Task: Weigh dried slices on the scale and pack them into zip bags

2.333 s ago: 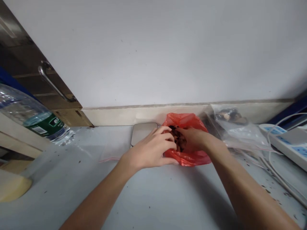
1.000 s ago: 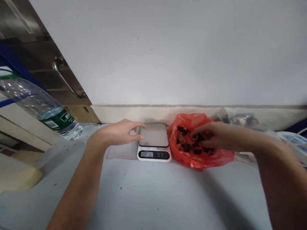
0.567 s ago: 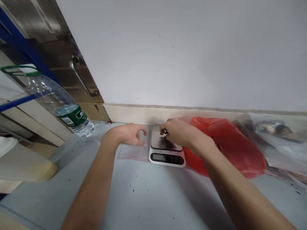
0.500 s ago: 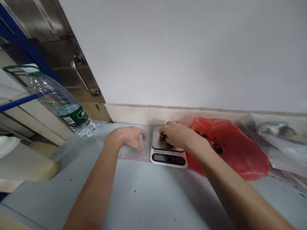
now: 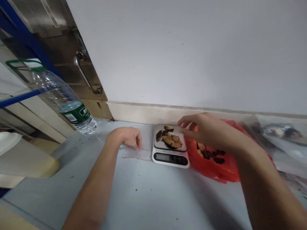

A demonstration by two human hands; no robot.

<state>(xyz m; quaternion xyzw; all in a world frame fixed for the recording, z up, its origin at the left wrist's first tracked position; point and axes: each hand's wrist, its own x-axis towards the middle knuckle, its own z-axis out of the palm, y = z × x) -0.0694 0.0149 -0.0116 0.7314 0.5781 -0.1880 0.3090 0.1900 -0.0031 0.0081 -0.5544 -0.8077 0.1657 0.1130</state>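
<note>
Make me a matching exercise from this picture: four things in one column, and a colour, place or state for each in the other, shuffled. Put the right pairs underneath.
Things
1. Scale
2. Bottle
3. Plastic bag
4. Left hand

Colour, place or state
A. Red, with its mouth open
B. Curled, at the flat clear bag
C. White, with brown pieces on top
D. Transparent, with a green label

Pairs: 1-C, 2-D, 3-A, 4-B
</note>
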